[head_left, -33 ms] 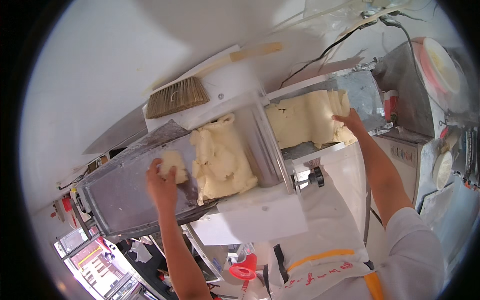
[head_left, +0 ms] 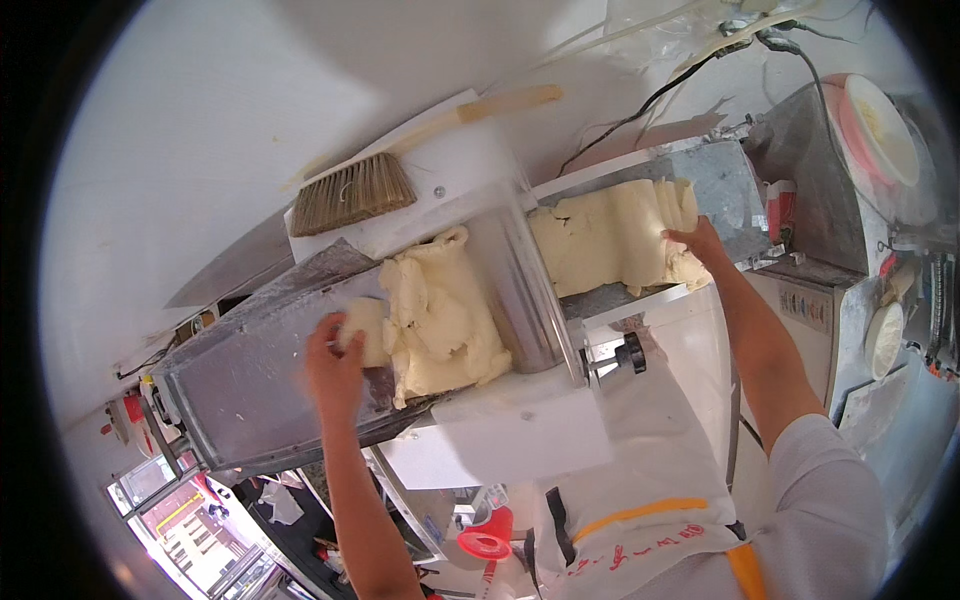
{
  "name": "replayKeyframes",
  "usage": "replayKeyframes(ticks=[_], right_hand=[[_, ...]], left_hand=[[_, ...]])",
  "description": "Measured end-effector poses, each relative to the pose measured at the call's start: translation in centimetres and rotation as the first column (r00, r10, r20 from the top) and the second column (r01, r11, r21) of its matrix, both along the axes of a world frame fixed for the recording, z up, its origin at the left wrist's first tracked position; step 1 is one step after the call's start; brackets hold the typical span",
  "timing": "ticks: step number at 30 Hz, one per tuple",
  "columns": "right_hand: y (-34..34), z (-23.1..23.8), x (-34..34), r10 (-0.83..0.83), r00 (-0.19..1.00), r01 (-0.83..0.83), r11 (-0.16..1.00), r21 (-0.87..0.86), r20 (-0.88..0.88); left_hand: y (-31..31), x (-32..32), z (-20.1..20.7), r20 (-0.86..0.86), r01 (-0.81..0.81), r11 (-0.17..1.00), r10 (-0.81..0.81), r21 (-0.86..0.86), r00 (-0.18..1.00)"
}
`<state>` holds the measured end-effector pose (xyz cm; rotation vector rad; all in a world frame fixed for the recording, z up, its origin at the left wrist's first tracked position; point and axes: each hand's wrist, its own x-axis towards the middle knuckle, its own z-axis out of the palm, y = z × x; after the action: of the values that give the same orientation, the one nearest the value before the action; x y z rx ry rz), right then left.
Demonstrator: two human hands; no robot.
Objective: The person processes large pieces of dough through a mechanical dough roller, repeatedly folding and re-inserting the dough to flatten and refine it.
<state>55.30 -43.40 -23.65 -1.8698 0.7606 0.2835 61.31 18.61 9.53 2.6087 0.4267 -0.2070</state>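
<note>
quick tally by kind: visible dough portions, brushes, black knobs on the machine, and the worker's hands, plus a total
Dough portions: 3 (small piece, crumpled slab, right-hand sheet; any join between the last two is hidden)
Brush: 1
Black knob: 1
Hands: 2 (left hand, right hand)
Total: 7

The left hand (head_left: 333,376) has its back up, fingers curved, thumb spread from them; its forearm (head_left: 368,500) rises nearly straight from below. Well to its right and higher, the right hand (head_left: 706,246) points one digit leftward, its forearm (head_left: 768,350) slanting down and right.
</note>
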Motion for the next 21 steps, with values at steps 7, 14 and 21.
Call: replayKeyframes(ticks=[7, 14, 21], right_hand=[[-1.6, -3.3, 0.1, -0.014, 1.0, 0.012, 0.998, -0.061, -0.027], [-1.7, 1.6, 2.0, 0.134, 0.972, -0.079, 0.961, 0.266, -0.194], [-2.7, -0.8, -0.5, 0.046, 0.998, -0.03, 0.92, 0.391, -0.033]], left_hand=[[-5.0, 0.6, -1.9, 0.067, -0.084, 0.974, 0.1, -0.21, 0.993], [-10.4, -1.4, 3.6, 0.3, 0.127, 0.885, -0.283, 0.447, 0.911], [-37.5, -15.9, 3.3, 0.218, 0.35, 0.841, -0.282, -0.412, 0.934]])
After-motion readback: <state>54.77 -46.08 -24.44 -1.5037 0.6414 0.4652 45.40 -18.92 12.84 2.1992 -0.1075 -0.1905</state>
